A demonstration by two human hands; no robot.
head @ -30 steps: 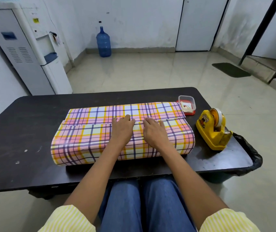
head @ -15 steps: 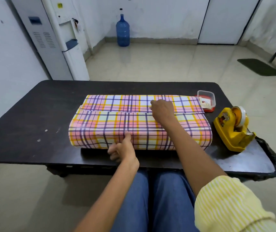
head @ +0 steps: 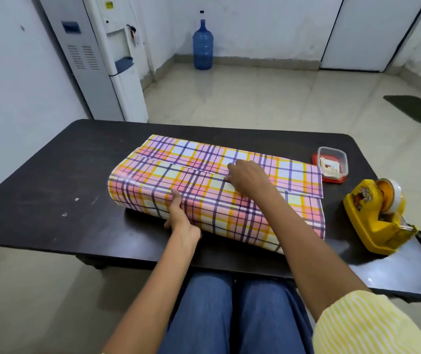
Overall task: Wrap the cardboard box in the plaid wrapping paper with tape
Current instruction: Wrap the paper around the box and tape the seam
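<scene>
Plaid wrapping paper (head: 204, 190), glossy and checked in pink, orange, yellow and purple, lies folded into a long, soft-cornered parcel at the middle of the dark, matte counter (head: 50, 190), slanting from 10 to 4 o'clock. The cardboard box is hidden beneath it. Nearest the camera are blue denim jeans (head: 229, 315) and a yellow striped sleeve (head: 365, 328). At the parcel's 6 o'clock side the left hand (head: 180, 221) grips the lower edge, thumb up on the paper and fingers tucked under. On top, the right hand (head: 247, 178) presses its fingertips on the overlapping seam. A chunky yellow tape dispenser (head: 375, 215) sits at 4 o'clock, a clear plastic tub (head: 332, 163) with a red lid at 2 o'clock. Beyond, at 12 o'clock, a blue water jug (head: 203, 47) stands on the tiled floor; a white water cooler (head: 112, 60) stands at 10 o'clock.
</scene>
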